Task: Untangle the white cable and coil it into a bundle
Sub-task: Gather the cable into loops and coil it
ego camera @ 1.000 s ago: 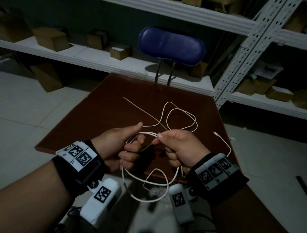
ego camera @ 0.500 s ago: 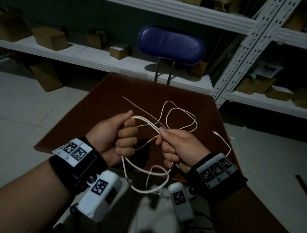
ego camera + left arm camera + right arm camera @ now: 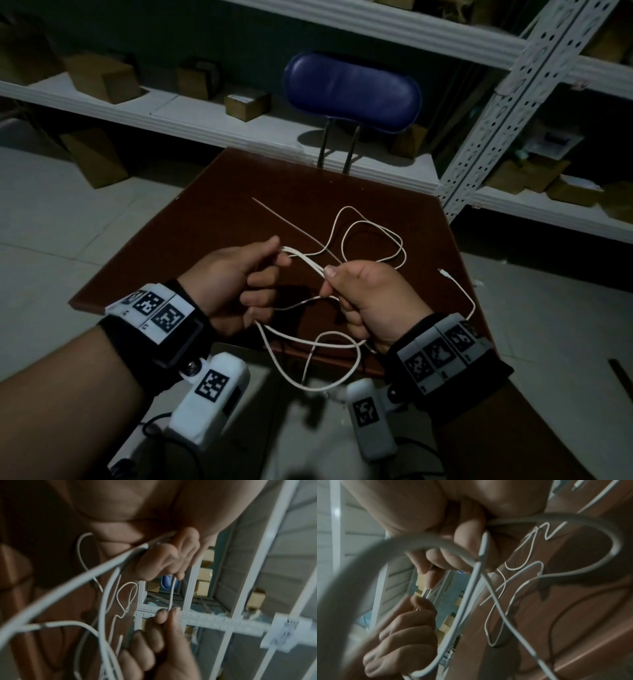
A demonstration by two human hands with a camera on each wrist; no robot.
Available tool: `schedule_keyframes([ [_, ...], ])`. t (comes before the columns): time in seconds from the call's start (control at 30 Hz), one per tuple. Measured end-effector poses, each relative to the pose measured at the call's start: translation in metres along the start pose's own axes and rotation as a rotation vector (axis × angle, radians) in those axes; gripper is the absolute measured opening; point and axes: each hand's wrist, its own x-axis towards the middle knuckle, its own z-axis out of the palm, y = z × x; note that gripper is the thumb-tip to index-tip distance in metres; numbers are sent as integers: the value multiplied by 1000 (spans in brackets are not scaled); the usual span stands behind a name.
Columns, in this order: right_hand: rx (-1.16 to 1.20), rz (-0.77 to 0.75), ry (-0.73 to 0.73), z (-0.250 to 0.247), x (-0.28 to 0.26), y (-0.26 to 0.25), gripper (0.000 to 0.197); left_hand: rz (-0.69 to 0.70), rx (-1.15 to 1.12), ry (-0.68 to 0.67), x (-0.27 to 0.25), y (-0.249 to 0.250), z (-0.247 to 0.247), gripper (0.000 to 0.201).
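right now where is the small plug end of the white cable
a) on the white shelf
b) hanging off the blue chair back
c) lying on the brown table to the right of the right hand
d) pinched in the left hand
c: the plug end of the white cable lies on the brown table, just right of the right hand, with no fingers on it.

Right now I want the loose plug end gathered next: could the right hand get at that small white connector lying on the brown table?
Probably yes, once freed: the small white connector lies uncovered on the brown table just beyond the right hand, but that hand is pinching the white cable.
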Motion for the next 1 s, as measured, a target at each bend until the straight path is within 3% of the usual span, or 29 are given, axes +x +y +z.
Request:
schedule_keyframes([
  [0.23, -134, -11, -13, 0, 0, 1, 37, 79, 264, 60, 1, -7, 4, 30],
  [0.53, -129, 24, -75, -7, 2, 2, 39, -76, 207, 37, -3, -1, -1, 22],
  [0.7, -59, 24, -38, -6, 5, 3, 39, -154, 24, 20, 1, 1, -5, 26],
  [0.83, -23, -80, -60, -4, 7, 6, 34, -118, -89, 21, -1, 4, 0, 29],
  [1.0, -229, -117, -41, -8, 8, 9, 37, -50, -118, 9, -6, 9, 4, 28],
])
